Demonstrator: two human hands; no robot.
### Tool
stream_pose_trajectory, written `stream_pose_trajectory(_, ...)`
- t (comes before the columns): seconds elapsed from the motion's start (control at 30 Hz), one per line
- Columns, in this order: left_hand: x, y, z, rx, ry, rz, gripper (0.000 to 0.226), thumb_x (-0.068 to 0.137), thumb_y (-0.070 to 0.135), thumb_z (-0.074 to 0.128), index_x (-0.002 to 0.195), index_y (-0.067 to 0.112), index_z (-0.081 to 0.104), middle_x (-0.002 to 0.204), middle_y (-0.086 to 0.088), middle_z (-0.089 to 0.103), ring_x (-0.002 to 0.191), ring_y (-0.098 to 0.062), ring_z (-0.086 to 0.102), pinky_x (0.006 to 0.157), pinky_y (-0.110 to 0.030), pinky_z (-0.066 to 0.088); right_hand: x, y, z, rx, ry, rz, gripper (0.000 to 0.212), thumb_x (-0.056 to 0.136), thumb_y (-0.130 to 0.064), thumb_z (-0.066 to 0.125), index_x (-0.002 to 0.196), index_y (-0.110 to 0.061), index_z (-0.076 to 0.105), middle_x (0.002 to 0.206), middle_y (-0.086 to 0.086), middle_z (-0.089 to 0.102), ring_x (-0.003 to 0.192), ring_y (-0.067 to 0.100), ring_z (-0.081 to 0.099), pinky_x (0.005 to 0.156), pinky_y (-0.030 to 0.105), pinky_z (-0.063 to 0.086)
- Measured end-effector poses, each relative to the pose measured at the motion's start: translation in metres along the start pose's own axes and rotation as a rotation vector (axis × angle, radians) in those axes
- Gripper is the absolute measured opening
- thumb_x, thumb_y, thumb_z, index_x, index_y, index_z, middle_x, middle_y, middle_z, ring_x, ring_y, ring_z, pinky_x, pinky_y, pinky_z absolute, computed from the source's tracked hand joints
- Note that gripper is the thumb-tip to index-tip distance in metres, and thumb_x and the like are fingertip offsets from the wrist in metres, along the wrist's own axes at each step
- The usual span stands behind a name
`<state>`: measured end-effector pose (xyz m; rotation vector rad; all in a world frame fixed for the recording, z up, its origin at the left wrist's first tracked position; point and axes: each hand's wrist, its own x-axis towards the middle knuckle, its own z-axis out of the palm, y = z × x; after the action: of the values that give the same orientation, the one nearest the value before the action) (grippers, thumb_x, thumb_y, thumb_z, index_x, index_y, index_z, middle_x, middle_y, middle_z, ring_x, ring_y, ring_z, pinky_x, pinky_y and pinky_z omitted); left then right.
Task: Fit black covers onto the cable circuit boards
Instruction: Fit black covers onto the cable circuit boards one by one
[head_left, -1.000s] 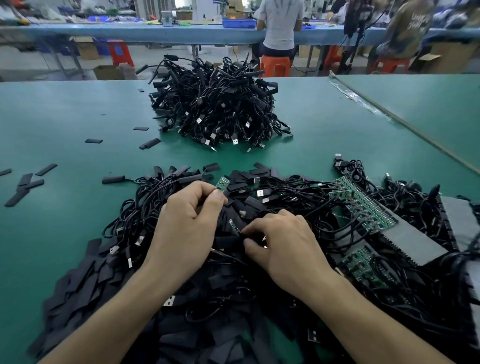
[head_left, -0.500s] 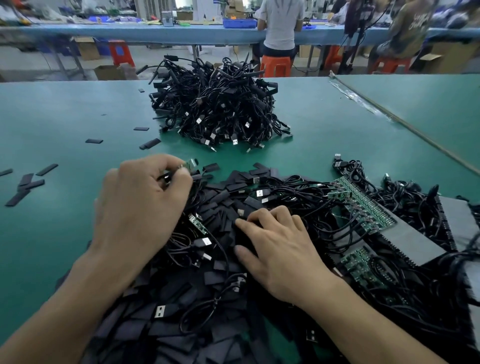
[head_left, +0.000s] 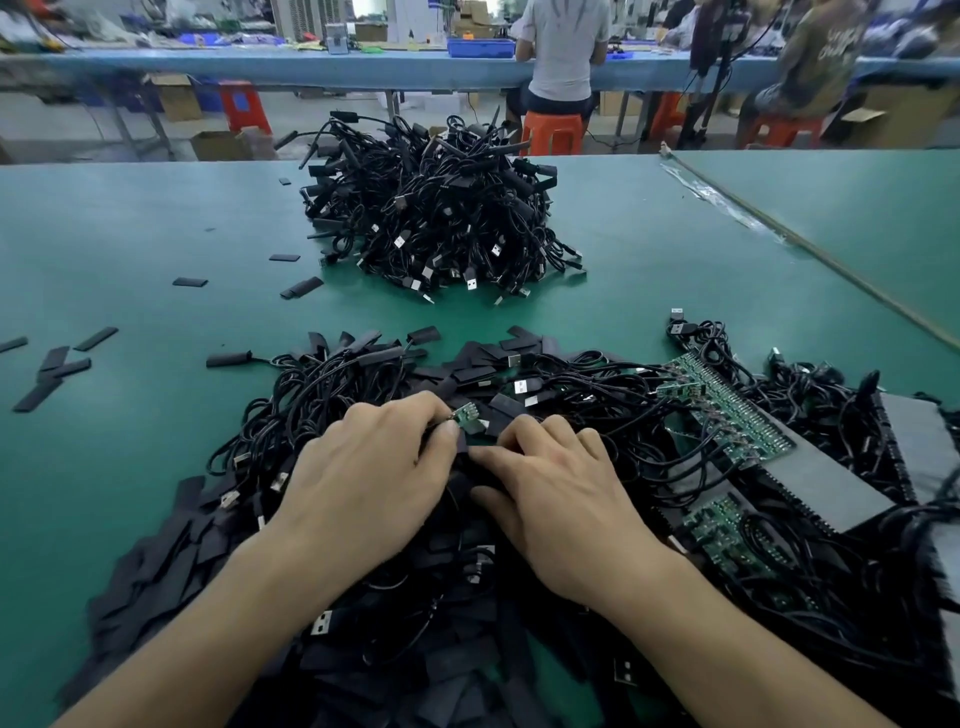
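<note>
Black covers (head_left: 171, 551), flat and limp, are lying heaped nearest the viewer, under both wrists. Just beyond, the left hand (head_left: 374, 483) is pinching a small green board (head_left: 466, 415) between thumb and forefinger. The right hand (head_left: 566, 499) is curling its fingers down just beside it onto something dark; whether a cover is being pinched there cannot be told. The board is probably light, stiff and fragile at its solder joints, so its bare edges are offering the safest hold. A cover is probably soft and prone to collapsing, so its mouth is needing a pinch to open. Tangled cables (head_left: 322, 395) are crowding the work and could be snagging any lift. To the right, panels (head_left: 727, 415) of boards are lying on the green counter (head_left: 130, 234); farther off, a heap (head_left: 441, 223) of cables is sitting.
</note>
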<state>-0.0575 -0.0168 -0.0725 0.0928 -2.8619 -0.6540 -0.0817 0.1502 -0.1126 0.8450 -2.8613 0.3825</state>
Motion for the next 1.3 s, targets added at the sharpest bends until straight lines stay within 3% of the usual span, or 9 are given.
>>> stream_pose_trajectory(0.23,0.003,-0.003,0.004,-0.041,-0.028,-0.026,0.017,0.098,0.045,0.045,0.092,0.037,0.059,0.072,0.014,0.066,0.071,-0.009,0.062,0.066,-0.035,0.049,0.001,0.003,0.000,0.254,0.135,0.002,0.022,0.092,-0.038,0.065,0.113,-0.033,0.070,0.099,-0.013,0.059,0.098,0.013,0.055,0.089,0.032,0.042)
stream_pose_trajectory(0.33,0.005,-0.005,0.004,-0.091,-0.055,-0.032,0.016,0.097,0.046,0.046,0.089,0.039,0.058,0.074,0.016,0.068,0.069,-0.008,0.064,0.069,-0.037,0.053,0.001,0.005,0.000,0.466,0.248,0.051,0.010,0.089,-0.025,0.071,0.097,-0.030,0.073,0.090,-0.016,0.063,0.086,0.004,0.060,0.080,0.023,0.049)
stream_pose_trajectory(0.43,0.007,-0.008,0.005,-0.169,-0.098,-0.030,0.016,0.094,0.047,0.047,0.085,0.041,0.059,0.072,0.019,0.068,0.065,-0.004,0.065,0.072,-0.038,0.054,0.001,0.005,-0.002,0.654,0.357,0.054,0.013,0.089,-0.020,0.071,0.090,-0.032,0.067,0.083,-0.017,0.066,0.081,0.004,0.063,0.070,0.012,0.046)
stream_pose_trajectory(0.57,0.009,-0.007,0.002,-0.449,-0.170,0.020,0.018,0.095,0.036,0.052,0.082,0.034,0.065,0.074,0.016,0.072,0.055,-0.006,0.067,0.057,-0.027,0.049,-0.001,0.004,-0.004,0.838,0.432,0.090,0.014,0.090,-0.024,0.070,0.087,-0.034,0.060,0.080,-0.013,0.068,0.073,0.011,0.067,0.064,0.024,0.053)
stream_pose_trajectory(0.7,0.009,-0.006,-0.001,-0.618,-0.241,0.084,0.018,0.098,0.023,0.057,0.084,0.024,0.067,0.077,0.002,0.074,0.056,-0.010,0.067,0.048,-0.013,0.045,-0.001,0.003,-0.007,0.896,0.451,0.093,0.015,0.090,-0.022,0.072,0.089,-0.033,0.062,0.077,-0.011,0.070,0.071,0.013,0.069,0.064,0.026,0.055)
stream_pose_trajectory(0.97,0.011,-0.008,0.002,-0.647,-0.221,0.045,0.023,0.098,0.021,0.057,0.078,0.021,0.068,0.066,0.004,0.070,0.051,-0.007,0.063,0.046,-0.012,0.043,-0.001,0.000,-0.010,0.914,0.420,0.067,0.032,0.077,-0.017,0.084,0.101,-0.035,0.073,0.092,-0.022,0.073,0.083,0.001,0.070,0.074,0.015,0.053)
stream_pose_trajectory(1.1,0.011,-0.009,0.004,-0.677,-0.222,0.015,0.024,0.097,0.020,0.058,0.076,0.021,0.070,0.065,0.001,0.071,0.050,-0.008,0.062,0.046,-0.012,0.042,-0.001,0.001,-0.009,0.921,0.422,0.088,0.028,0.077,-0.019,0.084,0.100,-0.033,0.076,0.093,-0.021,0.074,0.085,0.002,0.071,0.075,0.017,0.054)
stream_pose_trajectory(1.23,0.011,-0.009,0.003,-0.707,-0.238,0.015,0.019,0.094,0.026,0.061,0.078,0.028,0.072,0.068,-0.001,0.072,0.052,-0.008,0.063,0.046,-0.013,0.043,-0.002,0.000,-0.011,0.941,0.412,0.050,0.035,0.078,-0.016,0.083,0.095,-0.044,0.072,0.091,-0.022,0.074,0.084,0.001,0.071,0.074,0.015,0.054)
stream_pose_trajectory(1.3,0.010,-0.009,0.003,-0.713,-0.252,0.023,0.018,0.094,0.027,0.063,0.078,0.028,0.073,0.069,-0.001,0.073,0.053,-0.007,0.063,0.047,-0.012,0.043,-0.002,0.000,-0.011,0.942,0.407,0.047,0.029,0.079,-0.015,0.082,0.095,-0.038,0.075,0.089,-0.020,0.075,0.084,0.002,0.072,0.075,0.018,0.056)
